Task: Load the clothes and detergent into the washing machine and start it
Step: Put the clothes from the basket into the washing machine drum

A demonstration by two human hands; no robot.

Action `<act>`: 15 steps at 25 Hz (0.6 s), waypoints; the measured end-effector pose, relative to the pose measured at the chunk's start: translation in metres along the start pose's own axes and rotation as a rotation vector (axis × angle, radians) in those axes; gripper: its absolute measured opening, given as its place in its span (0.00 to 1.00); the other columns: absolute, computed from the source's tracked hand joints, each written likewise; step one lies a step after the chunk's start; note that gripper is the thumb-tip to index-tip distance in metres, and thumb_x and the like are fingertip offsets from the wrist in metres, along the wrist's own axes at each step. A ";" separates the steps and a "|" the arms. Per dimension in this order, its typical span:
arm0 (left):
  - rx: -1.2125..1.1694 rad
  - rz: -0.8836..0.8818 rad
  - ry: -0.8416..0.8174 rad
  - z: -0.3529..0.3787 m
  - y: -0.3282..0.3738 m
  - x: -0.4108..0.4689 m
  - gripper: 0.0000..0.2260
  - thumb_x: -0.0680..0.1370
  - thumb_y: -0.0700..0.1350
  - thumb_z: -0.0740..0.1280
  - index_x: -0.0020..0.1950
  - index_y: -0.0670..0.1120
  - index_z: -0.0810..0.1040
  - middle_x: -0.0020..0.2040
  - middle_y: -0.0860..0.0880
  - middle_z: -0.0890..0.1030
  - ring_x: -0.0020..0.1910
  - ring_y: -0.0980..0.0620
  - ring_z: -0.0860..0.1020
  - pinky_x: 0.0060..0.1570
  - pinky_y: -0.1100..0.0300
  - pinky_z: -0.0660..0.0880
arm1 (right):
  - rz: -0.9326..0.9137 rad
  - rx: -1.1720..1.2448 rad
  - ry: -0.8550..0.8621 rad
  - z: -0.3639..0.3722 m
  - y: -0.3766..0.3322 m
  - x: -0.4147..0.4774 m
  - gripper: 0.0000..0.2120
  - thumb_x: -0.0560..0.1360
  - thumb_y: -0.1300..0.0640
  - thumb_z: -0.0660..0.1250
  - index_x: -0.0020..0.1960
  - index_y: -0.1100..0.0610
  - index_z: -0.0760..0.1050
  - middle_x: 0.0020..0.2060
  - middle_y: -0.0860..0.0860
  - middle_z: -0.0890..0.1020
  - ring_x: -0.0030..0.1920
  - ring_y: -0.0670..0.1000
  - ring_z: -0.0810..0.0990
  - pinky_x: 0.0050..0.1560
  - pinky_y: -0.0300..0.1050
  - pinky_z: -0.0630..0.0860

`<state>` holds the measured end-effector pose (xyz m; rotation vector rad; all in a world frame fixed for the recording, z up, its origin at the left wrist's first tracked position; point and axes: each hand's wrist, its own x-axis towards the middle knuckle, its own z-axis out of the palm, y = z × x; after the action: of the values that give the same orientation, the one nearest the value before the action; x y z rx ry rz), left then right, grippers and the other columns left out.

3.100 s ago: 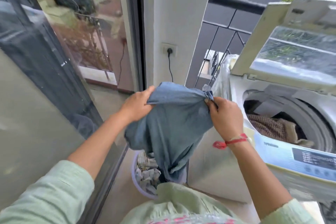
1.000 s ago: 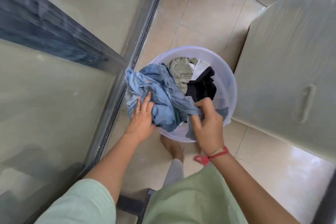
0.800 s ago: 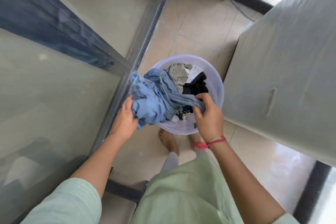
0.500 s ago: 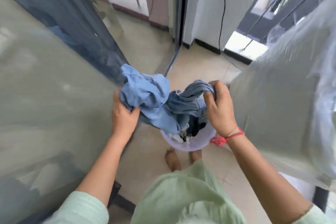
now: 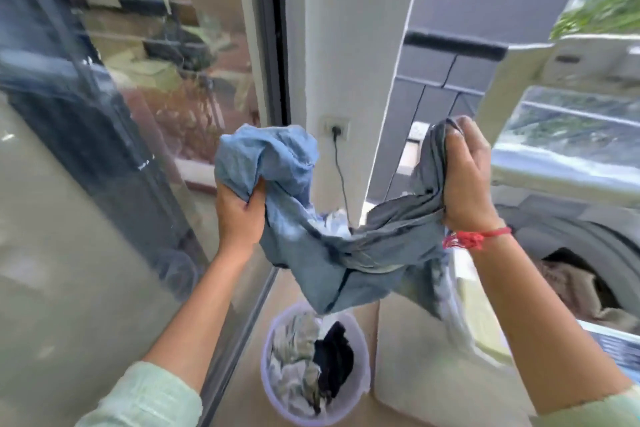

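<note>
A person's left hand (image 5: 240, 215) and right hand (image 5: 465, 184) clutch a crumpled blue denim garment (image 5: 346, 253) stretched sideways between them, the right hand nearer the open grey washing machine drum (image 5: 568, 239) on the right.

Two hands – left hand (image 5: 240, 215), right hand (image 5: 465, 180) – one blue garment (image 5: 363, 253), one basket (image 5: 311, 421), one washing machine (image 5: 433, 374)

Right: drum mouth (image 5: 562, 258) unblocked, lid (image 5: 502, 80) raised behind; glass door (image 5: 86, 166) close left; basket (image 5: 362, 340) on floor below.
</note>
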<state>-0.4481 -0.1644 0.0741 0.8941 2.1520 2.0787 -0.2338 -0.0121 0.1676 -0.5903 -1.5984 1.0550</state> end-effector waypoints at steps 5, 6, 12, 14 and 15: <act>-0.131 0.164 -0.041 0.079 0.075 -0.004 0.09 0.74 0.44 0.70 0.50 0.55 0.74 0.48 0.58 0.77 0.45 0.71 0.75 0.48 0.76 0.69 | -0.376 -0.199 0.246 -0.101 -0.041 0.058 0.08 0.76 0.57 0.56 0.39 0.48 0.65 0.32 0.44 0.67 0.34 0.41 0.65 0.39 0.41 0.65; -0.181 0.176 -0.040 0.096 0.084 -0.006 0.08 0.74 0.49 0.70 0.51 0.54 0.74 0.49 0.57 0.78 0.47 0.68 0.76 0.50 0.72 0.71 | -0.425 -0.223 0.283 -0.125 -0.045 0.069 0.08 0.76 0.59 0.56 0.39 0.50 0.65 0.33 0.43 0.67 0.35 0.39 0.66 0.39 0.39 0.65; -0.325 0.248 -0.098 0.220 0.144 -0.039 0.11 0.75 0.51 0.68 0.53 0.48 0.75 0.48 0.61 0.81 0.49 0.67 0.77 0.50 0.69 0.73 | -0.452 -0.434 0.261 -0.273 -0.018 0.103 0.04 0.77 0.60 0.56 0.43 0.58 0.68 0.33 0.44 0.68 0.34 0.36 0.67 0.37 0.30 0.63; -0.320 0.269 -0.077 0.259 0.154 -0.050 0.17 0.73 0.57 0.66 0.54 0.45 0.75 0.47 0.60 0.80 0.49 0.66 0.77 0.50 0.65 0.74 | -0.310 -0.549 0.157 -0.322 0.011 0.110 0.08 0.76 0.54 0.57 0.45 0.58 0.70 0.35 0.50 0.73 0.36 0.41 0.70 0.40 0.36 0.68; -0.323 0.280 -0.075 0.276 0.158 -0.054 0.17 0.73 0.57 0.65 0.53 0.45 0.76 0.46 0.61 0.80 0.48 0.66 0.77 0.50 0.63 0.74 | -0.199 -0.628 0.071 -0.344 0.026 0.112 0.12 0.75 0.50 0.57 0.45 0.59 0.72 0.37 0.54 0.75 0.38 0.47 0.73 0.43 0.42 0.72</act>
<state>-0.2336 0.0572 0.1687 1.2622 1.6659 2.3771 0.0544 0.2046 0.2106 -0.8474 -1.8815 0.3652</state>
